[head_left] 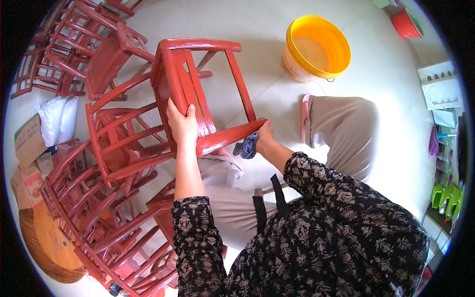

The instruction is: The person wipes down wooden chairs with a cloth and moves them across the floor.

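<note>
A small red wooden chair (170,74) is tipped on its side in front of me, its legs pointing right. My left hand (182,123) grips the chair near the seat's edge, thumb on top. My right hand (265,137) is closed around a dark grey-blue cloth (247,146) at the end of the nearest leg. Part of the cloth hangs below that leg, and the fingertips of my right hand are partly hidden behind it.
A yellow bucket (318,47) stands on the pale tiled floor ahead. Several red chairs (106,59) crowd the left side, near a white bag (62,119), cardboard boxes (29,143) and a round wooden table (54,242). A red basin (406,24) is at the upper right.
</note>
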A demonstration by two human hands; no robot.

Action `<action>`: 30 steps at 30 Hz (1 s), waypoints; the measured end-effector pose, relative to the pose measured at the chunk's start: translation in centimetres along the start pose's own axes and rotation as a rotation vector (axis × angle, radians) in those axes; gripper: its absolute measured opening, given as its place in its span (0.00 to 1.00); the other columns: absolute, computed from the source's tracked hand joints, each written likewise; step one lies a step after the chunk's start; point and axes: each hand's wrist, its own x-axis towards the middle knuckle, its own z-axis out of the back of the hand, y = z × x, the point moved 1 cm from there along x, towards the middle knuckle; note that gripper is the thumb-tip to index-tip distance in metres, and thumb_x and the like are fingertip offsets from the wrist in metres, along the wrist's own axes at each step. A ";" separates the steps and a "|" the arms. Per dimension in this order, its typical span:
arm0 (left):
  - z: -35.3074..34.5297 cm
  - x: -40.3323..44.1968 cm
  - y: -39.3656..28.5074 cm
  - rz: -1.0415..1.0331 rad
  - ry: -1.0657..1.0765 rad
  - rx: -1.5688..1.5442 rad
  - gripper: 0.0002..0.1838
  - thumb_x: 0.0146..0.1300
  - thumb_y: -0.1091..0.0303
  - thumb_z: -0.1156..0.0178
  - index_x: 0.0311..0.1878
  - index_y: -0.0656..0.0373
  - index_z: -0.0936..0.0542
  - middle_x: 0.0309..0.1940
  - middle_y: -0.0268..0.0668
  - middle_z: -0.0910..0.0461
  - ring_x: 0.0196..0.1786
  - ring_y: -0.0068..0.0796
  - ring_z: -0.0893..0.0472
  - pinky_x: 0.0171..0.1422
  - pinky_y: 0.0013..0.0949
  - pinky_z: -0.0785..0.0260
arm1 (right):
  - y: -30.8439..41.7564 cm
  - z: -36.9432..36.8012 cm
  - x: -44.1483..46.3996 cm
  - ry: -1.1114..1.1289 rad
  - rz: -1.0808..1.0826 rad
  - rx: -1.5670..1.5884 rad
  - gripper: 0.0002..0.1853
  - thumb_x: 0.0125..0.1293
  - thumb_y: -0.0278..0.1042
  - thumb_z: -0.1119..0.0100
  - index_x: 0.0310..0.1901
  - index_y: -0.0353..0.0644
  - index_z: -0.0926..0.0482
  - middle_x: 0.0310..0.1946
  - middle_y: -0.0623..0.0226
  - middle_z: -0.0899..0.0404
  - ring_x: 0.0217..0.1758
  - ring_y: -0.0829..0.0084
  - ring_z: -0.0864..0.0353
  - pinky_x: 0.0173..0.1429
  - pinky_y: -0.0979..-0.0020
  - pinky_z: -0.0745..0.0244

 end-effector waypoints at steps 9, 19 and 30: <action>0.0 -0.2 0.6 -0.001 0.029 0.031 0.34 0.60 0.64 0.42 0.67 0.62 0.44 0.63 0.50 0.38 0.64 0.49 0.36 0.65 0.45 0.40 | 5.7 2.8 1.6 -0.092 0.147 -0.425 0.37 0.67 0.63 0.63 0.56 0.30 0.31 0.52 0.54 0.27 0.53 0.63 0.26 0.58 0.62 0.34; 0.2 -0.4 0.2 0.016 0.005 0.111 0.35 0.59 0.62 0.41 0.66 0.61 0.43 0.63 0.48 0.38 0.64 0.48 0.36 0.64 0.47 0.40 | 12.5 0.4 -0.3 0.453 0.246 0.334 0.23 0.67 0.55 0.57 0.45 0.44 0.24 0.40 0.65 0.21 0.43 0.64 0.22 0.52 0.59 0.28; 0.1 -0.4 0.5 0.013 0.007 0.089 0.34 0.59 0.63 0.41 0.66 0.59 0.42 0.63 0.48 0.38 0.64 0.48 0.36 0.64 0.47 0.39 | 5.3 3.2 -2.8 0.562 0.684 -0.815 0.24 0.68 0.49 0.54 0.58 0.40 0.31 0.57 0.56 0.33 0.60 0.63 0.32 0.65 0.68 0.40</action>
